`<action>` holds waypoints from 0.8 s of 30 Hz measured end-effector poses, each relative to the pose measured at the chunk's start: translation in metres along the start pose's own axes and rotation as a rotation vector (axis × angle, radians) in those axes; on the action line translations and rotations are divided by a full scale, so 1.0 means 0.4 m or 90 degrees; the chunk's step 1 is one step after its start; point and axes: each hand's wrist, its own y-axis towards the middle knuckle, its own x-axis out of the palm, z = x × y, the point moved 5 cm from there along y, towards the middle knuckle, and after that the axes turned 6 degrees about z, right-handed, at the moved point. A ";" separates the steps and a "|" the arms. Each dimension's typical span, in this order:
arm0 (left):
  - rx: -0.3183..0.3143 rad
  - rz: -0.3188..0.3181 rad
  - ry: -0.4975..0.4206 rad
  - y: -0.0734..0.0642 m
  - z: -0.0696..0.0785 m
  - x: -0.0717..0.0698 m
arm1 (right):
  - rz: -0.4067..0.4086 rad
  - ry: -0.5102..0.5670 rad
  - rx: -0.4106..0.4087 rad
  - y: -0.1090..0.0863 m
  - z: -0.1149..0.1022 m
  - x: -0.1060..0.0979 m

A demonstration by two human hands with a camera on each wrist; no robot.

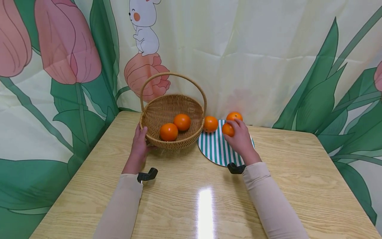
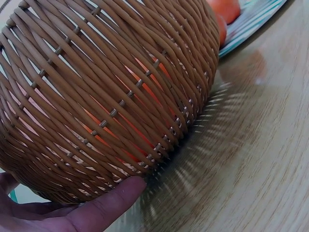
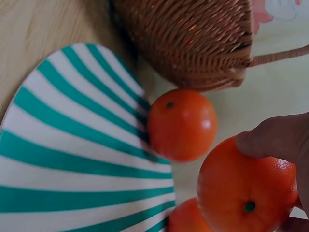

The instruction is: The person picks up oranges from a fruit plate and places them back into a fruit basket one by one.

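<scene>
My left hand (image 1: 139, 143) grips a wicker basket (image 1: 179, 144) at its left side, and a digit lies against the underside of the weave in the left wrist view. Two oranges, a front one (image 1: 168, 132) and a rear one (image 1: 182, 122), lie inside the basket. Over the round green-and-white striped mat (image 1: 219, 153), my right hand (image 1: 241, 138) holds an orange (image 3: 236, 186) between thumb and fingers. Another orange (image 1: 210, 124) sits at the mat's left edge beside the basket. Behind the held one is a further orange (image 1: 234, 116), partly hidden.
The basket's tall arched handle (image 1: 174, 74) stands up above the rim. A wooden table (image 1: 173, 202) carries everything. Right behind its back edge hangs a curtain (image 1: 238, 66) printed with tulips and a rabbit.
</scene>
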 end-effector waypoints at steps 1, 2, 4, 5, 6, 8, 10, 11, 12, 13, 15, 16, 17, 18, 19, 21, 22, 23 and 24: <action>0.001 -0.001 0.002 -0.001 0.000 0.000 | 0.000 0.005 -0.003 0.001 -0.008 -0.003; 0.002 -0.001 0.005 -0.001 0.001 0.000 | 0.002 0.010 -0.006 0.001 -0.017 -0.008; 0.006 -0.004 0.004 -0.001 0.001 0.001 | 0.006 0.014 -0.016 0.001 -0.031 -0.016; 0.008 -0.005 0.001 -0.001 0.001 0.001 | 0.010 0.017 -0.025 0.002 -0.039 -0.022; 0.010 -0.007 0.000 -0.001 0.001 0.001 | 0.016 0.021 -0.035 0.002 -0.048 -0.027; 0.014 -0.011 -0.001 0.000 0.001 0.001 | 0.026 0.031 -0.057 0.001 -0.067 -0.039; 0.016 -0.010 0.001 0.000 0.001 0.001 | 0.031 0.047 -0.072 -0.002 -0.087 -0.051; 0.016 -0.010 0.004 -0.001 0.001 0.001 | 0.033 0.056 -0.077 -0.003 -0.097 -0.056; 0.016 -0.011 0.006 -0.001 0.002 0.002 | 0.034 0.063 -0.079 -0.005 -0.106 -0.060; 0.013 -0.010 0.008 -0.002 0.002 0.002 | 0.035 0.072 -0.081 -0.007 -0.117 -0.065; 0.008 -0.006 0.009 -0.003 0.003 0.002 | 0.037 0.091 -0.084 -0.011 -0.136 -0.072; 0.005 -0.005 0.007 -0.004 0.003 0.002 | 0.038 0.099 -0.086 -0.013 -0.147 -0.075; 0.005 -0.006 0.007 -0.003 0.004 0.002 | 0.037 0.107 -0.089 -0.014 -0.156 -0.076; 0.005 -0.006 0.005 -0.003 0.004 0.002 | 0.037 0.114 -0.091 -0.015 -0.164 -0.077; 0.006 -0.005 0.007 -0.003 0.004 0.001 | 0.036 0.121 -0.093 -0.016 -0.172 -0.077; 0.015 -0.006 0.003 -0.002 0.004 0.001 | 0.035 0.131 -0.096 -0.019 -0.188 -0.076; 0.019 -0.008 0.004 -0.001 0.003 0.001 | 0.034 0.136 -0.096 -0.020 -0.196 -0.076; 0.022 -0.009 0.006 0.000 0.003 0.001 | 0.034 0.141 -0.098 -0.022 -0.204 -0.076; 0.025 -0.011 0.003 0.001 0.002 0.001 | 0.036 0.145 -0.101 -0.023 -0.213 -0.076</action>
